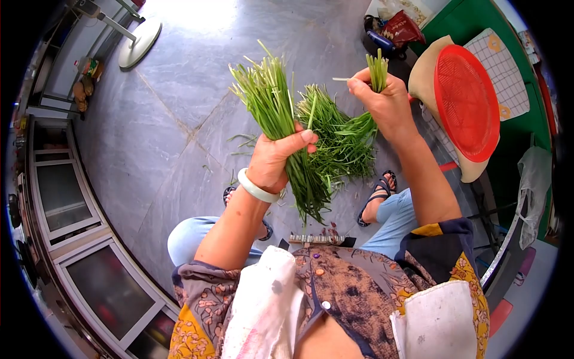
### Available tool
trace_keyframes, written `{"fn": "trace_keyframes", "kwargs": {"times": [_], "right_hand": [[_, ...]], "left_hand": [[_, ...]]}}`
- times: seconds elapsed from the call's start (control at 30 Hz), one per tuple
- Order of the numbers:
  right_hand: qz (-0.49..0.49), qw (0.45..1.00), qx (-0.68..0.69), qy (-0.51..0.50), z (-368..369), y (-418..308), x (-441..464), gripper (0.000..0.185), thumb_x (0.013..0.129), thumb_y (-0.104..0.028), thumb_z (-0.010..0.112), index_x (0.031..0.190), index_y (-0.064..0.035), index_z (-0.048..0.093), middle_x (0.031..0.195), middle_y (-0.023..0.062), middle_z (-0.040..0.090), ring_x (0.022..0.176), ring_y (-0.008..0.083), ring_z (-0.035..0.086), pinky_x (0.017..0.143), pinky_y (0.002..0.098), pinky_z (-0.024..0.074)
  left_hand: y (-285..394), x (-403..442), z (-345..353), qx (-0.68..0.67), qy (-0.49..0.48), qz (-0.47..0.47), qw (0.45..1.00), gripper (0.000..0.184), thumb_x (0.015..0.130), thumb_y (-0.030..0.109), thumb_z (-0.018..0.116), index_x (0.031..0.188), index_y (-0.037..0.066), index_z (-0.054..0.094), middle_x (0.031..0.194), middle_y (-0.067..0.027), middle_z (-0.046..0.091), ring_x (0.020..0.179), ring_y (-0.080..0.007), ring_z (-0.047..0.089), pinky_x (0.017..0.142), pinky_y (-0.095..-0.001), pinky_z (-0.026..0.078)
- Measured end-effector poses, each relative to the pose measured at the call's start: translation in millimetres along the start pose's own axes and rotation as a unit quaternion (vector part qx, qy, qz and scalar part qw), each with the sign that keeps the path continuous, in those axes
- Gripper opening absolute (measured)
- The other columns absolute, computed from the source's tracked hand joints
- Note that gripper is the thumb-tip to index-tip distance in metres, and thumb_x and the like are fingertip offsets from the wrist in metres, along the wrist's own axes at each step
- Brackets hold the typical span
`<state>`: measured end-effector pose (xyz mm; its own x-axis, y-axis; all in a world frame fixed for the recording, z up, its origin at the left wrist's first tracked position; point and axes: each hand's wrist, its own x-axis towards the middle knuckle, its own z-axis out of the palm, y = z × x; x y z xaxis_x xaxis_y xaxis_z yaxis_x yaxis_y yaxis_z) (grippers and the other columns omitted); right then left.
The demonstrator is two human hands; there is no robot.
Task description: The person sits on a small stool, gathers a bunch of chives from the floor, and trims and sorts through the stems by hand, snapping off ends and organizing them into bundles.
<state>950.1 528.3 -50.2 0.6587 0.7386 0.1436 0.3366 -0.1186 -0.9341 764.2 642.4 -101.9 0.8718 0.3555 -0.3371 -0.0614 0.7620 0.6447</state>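
Observation:
A thick bunch of long green stalks is wrapped in my left hand, pale cut ends up and dark leaf tips hanging down. My right hand, raised to the right, is closed round a smaller bundle of green stalks, whose leaves trail below the hand. One thin pale stem sticks out to the left by my right thumb. Between and beyond my hands, a loose pile of green stalks lies on the grey floor, with scattered bits around it.
At the right, a red basket sits by a green surface. A plastic bag hangs below. Glass-fronted cabinets line the left. A round stand base is at the upper left. My sandalled feet flank the pile's near side.

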Motion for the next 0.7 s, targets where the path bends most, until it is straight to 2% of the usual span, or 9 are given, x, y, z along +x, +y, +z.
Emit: {"fn": "trace_keyframes", "kwargs": {"times": [0.07, 0.17, 0.2, 0.3, 0.43, 0.47, 0.57, 0.6, 0.7], "right_hand": [[-0.005, 0.997, -0.055, -0.046, -4, 6, 0, 0.018, 0.083, -0.014, 0.069, 0.075, -0.0015, 0.059, 0.063, -0.0047, 0.050, 0.060, 0.0032, 0.044, 0.052, 0.0239, 0.0370], [0.074, 0.971, -0.114, -0.194, 1, -2, -8, 0.022, 0.082, -0.019, 0.069, 0.074, -0.0008, 0.060, 0.063, -0.0026, 0.052, 0.060, 0.0044, 0.046, 0.053, 0.0255, 0.0384], [0.102, 0.969, -0.111, -0.196, 3, -3, -9, 0.024, 0.083, -0.021, 0.068, 0.075, 0.0005, 0.061, 0.066, -0.0027, 0.055, 0.062, 0.0052, 0.049, 0.057, 0.0251, 0.0408], [0.042, 0.990, 0.037, -0.127, 19, 5, -13, 0.024, 0.084, -0.021, 0.067, 0.078, 0.0020, 0.063, 0.069, -0.0022, 0.057, 0.063, 0.0059, 0.051, 0.061, 0.0241, 0.0429], [0.159, 0.952, 0.180, -0.191, 40, -26, -28, 0.017, 0.089, -0.016, 0.062, 0.083, 0.0001, 0.066, 0.070, -0.0002, 0.059, 0.064, 0.0088, 0.057, 0.065, 0.0249, 0.0459], [0.147, 0.957, 0.187, -0.166, 42, -17, -28, 0.015, 0.090, -0.015, 0.060, 0.083, -0.0025, 0.064, 0.070, 0.0001, 0.059, 0.057, 0.0070, 0.052, 0.056, 0.0236, 0.0424], [0.188, 0.941, 0.278, -0.052, 29, -6, -20, 0.016, 0.091, -0.016, 0.061, 0.080, -0.0042, 0.062, 0.069, 0.0003, 0.059, 0.051, 0.0035, 0.042, 0.046, 0.0214, 0.0325], [0.152, 0.940, 0.304, -0.035, 28, -1, -17, 0.016, 0.094, -0.018, 0.058, 0.083, -0.0057, 0.059, 0.073, 0.0047, 0.063, 0.049, 0.0026, 0.036, 0.041, 0.0211, 0.0236], [0.130, 0.926, 0.351, 0.056, 15, -2, -3, 0.016, 0.096, -0.019, 0.054, 0.089, -0.0054, 0.056, 0.080, 0.0118, 0.066, 0.050, 0.0048, 0.039, 0.043, 0.0211, 0.0258]], "left_hand": [[2, 1, -3, -0.009, 0.001, -0.018, 1.000, 0.021, 0.082, 0.010, 0.071, 0.096, 0.008, 0.056, 0.085, -0.0061, 0.064, 0.074, -0.0156, 0.061, 0.067, -0.0287, 0.049], [4, 2, -3, -0.020, -0.005, -0.033, 0.999, 0.020, 0.082, 0.012, 0.070, 0.096, 0.008, 0.056, 0.086, -0.0059, 0.064, 0.074, -0.0153, 0.061, 0.067, -0.0288, 0.049], [5, 2, -3, -0.023, -0.008, -0.038, 0.999, 0.019, 0.083, 0.012, 0.069, 0.096, 0.008, 0.056, 0.086, -0.0058, 0.065, 0.074, -0.0152, 0.061, 0.067, -0.0288, 0.050], [4, 2, -4, -0.017, -0.015, -0.047, 0.999, 0.018, 0.084, 0.013, 0.068, 0.096, 0.008, 0.056, 0.086, -0.0050, 0.065, 0.074, -0.0147, 0.061, 0.067, -0.0286, 0.050], [1, 5, -3, -0.008, -0.035, -0.038, 0.999, 0.018, 0.084, 0.013, 0.067, 0.099, 0.007, 0.059, 0.084, -0.0048, 0.065, 0.072, -0.0147, 0.061, 0.066, -0.0285, 0.050], [2, 3, -1, -0.016, -0.016, -0.060, 0.998, 0.019, 0.084, 0.012, 0.068, 0.100, 0.007, 0.060, 0.084, -0.0049, 0.065, 0.071, -0.0152, 0.060, 0.065, -0.0286, 0.049], [-3, 2, -3, -0.004, -0.062, -0.059, 0.996, 0.020, 0.083, 0.011, 0.069, 0.100, 0.007, 0.059, 0.083, -0.0056, 0.064, 0.070, -0.0161, 0.059, 0.064, -0.0288, 0.049], [-4, 2, -2, -0.001, -0.065, -0.057, 0.996, 0.020, 0.083, 0.010, 0.070, 0.100, 0.007, 0.059, 0.082, -0.0067, 0.064, 0.068, -0.0161, 0.057, 0.063, -0.0286, 0.047], [-7, 2, -4, -0.004, -0.073, -0.068, 0.995, 0.021, 0.082, 0.009, 0.070, 0.099, 0.006, 0.059, 0.081, -0.0079, 0.064, 0.066, -0.0158, 0.056, 0.062, -0.0283, 0.046]]}}
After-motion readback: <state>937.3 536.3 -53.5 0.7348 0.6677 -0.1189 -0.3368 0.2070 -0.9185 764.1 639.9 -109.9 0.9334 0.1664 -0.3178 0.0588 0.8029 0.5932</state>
